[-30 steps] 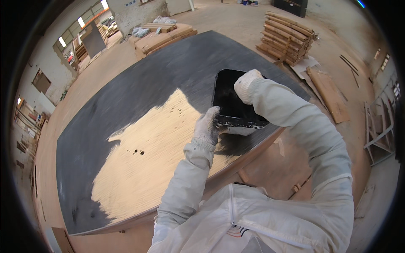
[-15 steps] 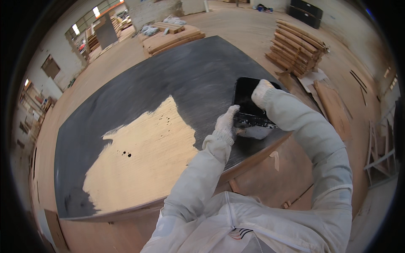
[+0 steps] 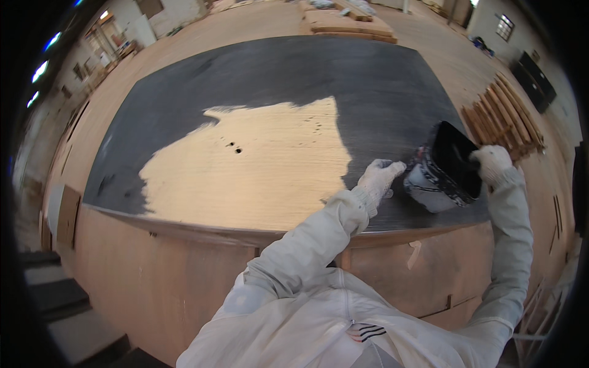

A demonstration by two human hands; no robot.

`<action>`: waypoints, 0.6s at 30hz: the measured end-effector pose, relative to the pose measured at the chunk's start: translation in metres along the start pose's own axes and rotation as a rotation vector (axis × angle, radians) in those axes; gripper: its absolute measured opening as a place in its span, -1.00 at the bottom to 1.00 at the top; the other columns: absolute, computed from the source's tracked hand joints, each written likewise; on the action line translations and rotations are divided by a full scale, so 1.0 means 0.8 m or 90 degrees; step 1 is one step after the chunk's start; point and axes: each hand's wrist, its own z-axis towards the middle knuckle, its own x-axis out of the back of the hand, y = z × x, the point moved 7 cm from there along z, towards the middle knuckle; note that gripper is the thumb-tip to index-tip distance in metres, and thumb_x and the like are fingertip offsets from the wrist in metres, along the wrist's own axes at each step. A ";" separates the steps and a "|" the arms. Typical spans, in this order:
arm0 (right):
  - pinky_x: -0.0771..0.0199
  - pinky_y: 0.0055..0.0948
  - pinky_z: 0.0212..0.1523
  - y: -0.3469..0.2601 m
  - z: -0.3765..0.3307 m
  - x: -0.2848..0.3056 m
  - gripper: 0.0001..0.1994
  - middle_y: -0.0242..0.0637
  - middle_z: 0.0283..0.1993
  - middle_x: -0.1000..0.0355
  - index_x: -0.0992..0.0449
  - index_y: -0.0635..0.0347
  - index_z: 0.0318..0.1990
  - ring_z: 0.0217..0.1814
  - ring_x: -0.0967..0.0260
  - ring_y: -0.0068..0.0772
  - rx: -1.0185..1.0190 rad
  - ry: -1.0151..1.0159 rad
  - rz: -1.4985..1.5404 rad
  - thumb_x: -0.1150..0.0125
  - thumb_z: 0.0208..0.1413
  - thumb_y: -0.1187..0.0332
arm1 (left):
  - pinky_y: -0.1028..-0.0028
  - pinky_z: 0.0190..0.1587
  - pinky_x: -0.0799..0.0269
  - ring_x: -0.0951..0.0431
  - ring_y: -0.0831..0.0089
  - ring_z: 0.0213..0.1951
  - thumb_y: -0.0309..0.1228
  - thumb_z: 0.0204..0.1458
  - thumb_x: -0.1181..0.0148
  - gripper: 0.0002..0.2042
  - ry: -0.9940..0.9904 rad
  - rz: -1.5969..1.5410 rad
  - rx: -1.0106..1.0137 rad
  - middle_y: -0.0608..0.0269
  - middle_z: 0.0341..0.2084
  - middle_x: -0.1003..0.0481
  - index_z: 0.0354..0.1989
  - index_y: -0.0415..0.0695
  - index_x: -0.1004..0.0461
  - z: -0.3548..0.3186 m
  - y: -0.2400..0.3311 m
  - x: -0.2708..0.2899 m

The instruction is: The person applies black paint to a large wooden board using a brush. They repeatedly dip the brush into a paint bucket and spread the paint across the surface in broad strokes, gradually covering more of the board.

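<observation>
A bucket (image 3: 427, 191) smeared with black paint stands tilted near the right front edge of a large panel (image 3: 392, 80). Its dark opening leans to the right. My right hand (image 3: 494, 164), in a whitish knitted glove, is closed at the right side of the rim, its fingertips over the opening. What they grip is hidden in the dark inside. Left of the bucket, my gloved left hand (image 3: 378, 176) hovers over the panel, fingers loosely stretched toward the bucket and apart from it. Black coating covers much of the panel around a bare cream patch (image 3: 257, 172) with small dark holes.
Stacked timber (image 3: 503, 119) lies on the floor beyond the panel's right side. A low stack of boards (image 3: 350, 24) stands behind it. Dark sheets (image 3: 532, 80) lean at the far right. Below the panel's front edge are brown boards (image 3: 184, 270).
My view has swung, so the panel now lies more squarely ahead. My left hand has let go of the bucket's rim and drawn left. The bucket's opening has turned toward my right hand.
</observation>
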 end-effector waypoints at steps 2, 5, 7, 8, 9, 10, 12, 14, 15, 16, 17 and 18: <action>-0.62 -0.11 0.14 0.006 -0.012 -0.004 -0.70 -0.08 -0.08 -0.70 -0.78 -0.06 -0.02 0.07 -0.67 -0.03 -0.005 0.070 -0.026 -0.27 0.14 0.45 | 0.27 0.07 -0.56 -0.56 0.37 0.09 -0.16 0.25 -0.40 -0.53 -0.010 -0.002 -0.026 0.26 0.07 -0.59 0.22 -0.15 -0.50 -0.014 -0.007 0.043; -0.59 -0.08 0.16 -0.004 -0.026 0.000 -0.70 -0.01 -0.06 -0.67 -0.76 0.06 0.00 0.08 -0.64 0.03 -0.020 0.098 -0.018 -0.19 0.17 0.48 | 0.36 0.05 -0.54 -0.54 0.42 0.06 -0.26 0.27 -0.37 -0.59 0.024 -0.028 -0.046 0.24 0.04 -0.58 0.21 -0.18 -0.51 -0.045 -0.029 0.129; -0.57 -0.07 0.17 0.007 -0.037 0.011 -0.68 -0.01 -0.05 -0.67 -0.75 0.09 0.02 0.08 -0.63 0.05 -0.073 0.116 0.001 -0.19 0.16 0.49 | 0.38 0.05 -0.57 -0.56 0.41 0.05 -0.30 0.27 -0.35 -0.61 0.055 -0.042 -0.064 0.21 0.03 -0.58 0.20 -0.21 -0.52 -0.089 -0.030 0.190; -0.56 -0.06 0.18 -0.001 -0.043 0.027 -0.68 0.00 -0.05 -0.66 -0.74 0.10 0.03 0.08 -0.62 0.06 -0.114 0.122 0.019 -0.21 0.15 0.49 | 0.39 0.05 -0.58 -0.57 0.41 0.04 -0.32 0.28 -0.34 -0.62 0.073 -0.047 -0.073 0.19 0.02 -0.59 0.19 -0.22 -0.52 -0.114 -0.032 0.225; -0.56 -0.07 0.17 -0.009 -0.053 0.048 -0.67 -0.03 -0.02 -0.67 -0.74 0.10 0.04 0.11 -0.61 0.06 -0.151 0.144 -0.006 -0.21 0.14 0.51 | 0.37 0.08 -0.59 -0.58 0.39 0.06 -0.34 0.28 -0.33 -0.64 0.106 -0.059 -0.088 0.17 0.02 -0.59 0.18 -0.24 -0.53 -0.137 -0.037 0.266; -0.55 -0.10 0.21 -0.025 -0.060 0.076 -0.65 -0.07 0.03 -0.67 -0.71 0.13 0.09 0.16 -0.61 0.00 -0.168 0.154 -0.018 -0.23 0.15 0.49 | 0.35 0.10 -0.60 -0.58 0.37 0.07 -0.35 0.28 -0.32 -0.65 0.142 -0.069 -0.104 0.15 0.03 -0.60 0.16 -0.25 -0.54 -0.162 -0.046 0.312; -0.54 -0.14 0.25 0.030 -0.090 0.091 -0.61 -0.05 0.12 -0.65 -0.66 0.17 0.17 0.21 -0.60 -0.03 -0.274 0.232 0.004 -0.23 0.18 0.49 | 0.31 0.15 -0.61 -0.59 0.32 0.12 -0.38 0.28 -0.31 -0.67 0.170 -0.105 -0.111 0.10 0.05 -0.61 0.14 -0.28 -0.56 -0.201 -0.059 0.378; -0.53 -0.18 0.29 0.082 -0.098 0.090 -0.58 -0.04 0.20 -0.63 -0.62 0.21 0.24 0.26 -0.59 -0.07 -0.326 0.340 0.091 -0.23 0.21 0.49 | 0.27 0.15 -0.65 -0.63 0.27 0.11 -0.40 0.29 -0.31 -0.70 0.217 -0.147 -0.116 0.07 0.07 -0.63 0.10 -0.31 -0.59 -0.251 -0.076 0.446; -0.52 -0.20 0.30 0.051 -0.092 0.118 -0.56 -0.02 0.22 -0.62 -0.60 0.23 0.27 0.27 -0.59 -0.08 -0.347 0.349 0.039 -0.23 0.22 0.49 | 0.24 0.11 -0.67 -0.67 0.26 0.05 -0.41 0.30 -0.28 -0.74 0.236 -0.186 -0.125 0.06 0.03 -0.65 0.07 -0.30 -0.60 -0.276 -0.099 0.489; -0.52 -0.23 0.30 0.039 -0.096 0.131 -0.56 -0.02 0.23 -0.62 -0.58 0.25 0.28 0.27 -0.59 -0.12 -0.307 0.350 0.095 -0.22 0.23 0.50 | 0.38 -0.03 -0.67 -0.67 0.41 -0.12 -0.46 0.32 -0.23 -0.81 0.261 -0.216 -0.134 0.17 -0.12 -0.67 0.00 -0.27 -0.64 -0.300 -0.107 0.510; -0.51 -0.26 0.29 0.024 -0.094 0.142 -0.56 -0.02 0.23 -0.62 -0.57 0.27 0.29 0.27 -0.59 -0.16 -0.262 0.353 0.153 -0.20 0.24 0.51 | 0.38 -0.04 -0.67 -0.67 0.41 -0.13 -0.47 0.32 -0.22 -0.82 0.271 -0.207 -0.147 0.17 -0.14 -0.68 -0.02 -0.27 -0.65 -0.317 -0.125 0.537; -0.51 -0.29 0.29 0.015 -0.091 0.146 -0.55 -0.03 0.23 -0.62 -0.56 0.29 0.30 0.27 -0.59 -0.20 -0.216 0.352 0.208 -0.19 0.25 0.52 | 0.37 -0.04 -0.66 -0.67 0.41 -0.15 -0.48 0.32 -0.21 -0.82 0.280 -0.200 -0.158 0.17 -0.15 -0.69 -0.03 -0.27 -0.65 -0.330 -0.149 0.562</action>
